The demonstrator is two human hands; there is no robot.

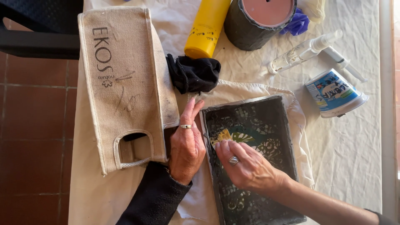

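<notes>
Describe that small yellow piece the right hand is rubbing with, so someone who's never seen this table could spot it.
Find the dark patterned tray on the white cloth, below the black rag. Near its upper left corner, at the right hand's fingertips, sits a small yellow pad. It is the only yellow thing on the dark surface.

My right hand (246,166) covers part of the dark patterned tray (275,121), and the tray's bottom end runs off the picture. My fingertips (218,146) hide most of a small yellow piece (223,135), so I can't tell what it is. My left hand (186,146) covers the tray's left edge. The yellow bottle (206,27) and dark round pot (258,21) are cut off at the top. Something purple (296,24) peeks from behind the pot.
</notes>
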